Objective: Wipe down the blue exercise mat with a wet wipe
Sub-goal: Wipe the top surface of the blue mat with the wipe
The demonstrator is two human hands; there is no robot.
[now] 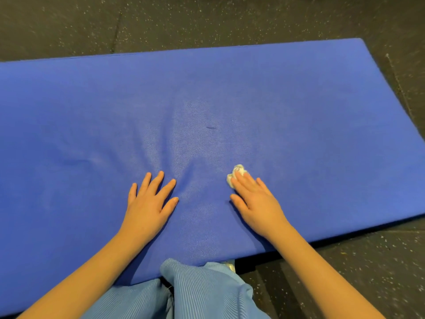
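A large blue exercise mat (207,100) lies flat across the floor and fills most of the view. My left hand (149,201) rests flat on the mat with its fingers spread, and the mat creases around it. My right hand (255,199) lies flat to the right of it, its straight fingertips pressing a small crumpled white wet wipe (235,173) onto the mat. Most of the wipe sticks out beyond the fingertips. A small dark mark (211,128) shows on the mat farther out, between the two hands.
Dark speckled rubber flooring (230,17) surrounds the mat on the far side and at the right. My knees in light blue ribbed trousers (202,293) sit at the mat's near edge. A small pale object (228,265) peeks out beside the knee.
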